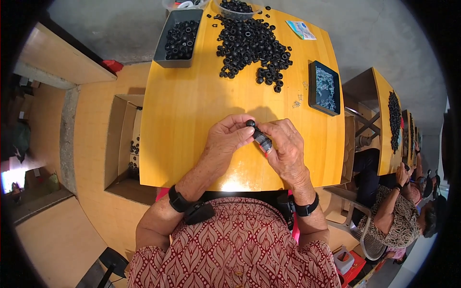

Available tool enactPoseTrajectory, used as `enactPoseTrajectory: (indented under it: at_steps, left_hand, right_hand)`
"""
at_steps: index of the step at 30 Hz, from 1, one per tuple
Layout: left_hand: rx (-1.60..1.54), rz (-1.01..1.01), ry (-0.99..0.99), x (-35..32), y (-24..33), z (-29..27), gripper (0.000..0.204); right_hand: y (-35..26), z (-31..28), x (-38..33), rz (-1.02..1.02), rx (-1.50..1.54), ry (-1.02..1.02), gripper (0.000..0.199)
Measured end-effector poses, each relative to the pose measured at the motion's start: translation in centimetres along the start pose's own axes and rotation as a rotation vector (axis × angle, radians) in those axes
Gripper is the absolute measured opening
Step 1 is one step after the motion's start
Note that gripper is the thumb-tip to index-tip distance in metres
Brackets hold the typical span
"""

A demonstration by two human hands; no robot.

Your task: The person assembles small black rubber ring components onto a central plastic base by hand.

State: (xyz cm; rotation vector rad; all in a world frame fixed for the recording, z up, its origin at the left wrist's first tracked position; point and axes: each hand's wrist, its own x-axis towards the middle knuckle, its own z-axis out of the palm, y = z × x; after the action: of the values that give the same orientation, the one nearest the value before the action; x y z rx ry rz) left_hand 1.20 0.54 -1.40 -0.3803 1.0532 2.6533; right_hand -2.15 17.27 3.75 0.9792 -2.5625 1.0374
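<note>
Over the near half of the yellow table, both my hands meet at a small black round part. My left hand pinches that part between thumb and fingertips. In my right hand is a short black hand tool with a red end; its exact kind I cannot make out. The tool's upper end touches or nearly touches the part. Farther back lies a large heap of similar black round parts, some hollow in the middle.
A grey bin of black parts stands back left, beside a clear bowl of more. At right are a black tray of tiny shiny pieces, a few loose ones and a packet. A cardboard box sits left; co-workers sit right.
</note>
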Motion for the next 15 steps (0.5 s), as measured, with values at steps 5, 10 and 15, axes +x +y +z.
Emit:
enactPoseTrajectory:
  at_steps: [5,10,15]
  left_hand:
    - [0.022,0.039,-0.02,0.2,-0.4,-0.4,0.022]
    - [0.034,0.019,-0.027,0.1,0.1,-0.1,0.021]
    - [0.006,-0.046,0.011,0.0,0.6,0.2,0.021]
  right_hand:
    - [0.2,-0.2,-0.2,-0.012,0.025,-0.024,0.032]
    - [0.2,-0.6,-0.3,0.015,0.042,-0.04,0.032]
    - [0.6,-0.2,-0.7,0.025,0.08,-0.021,0.031]
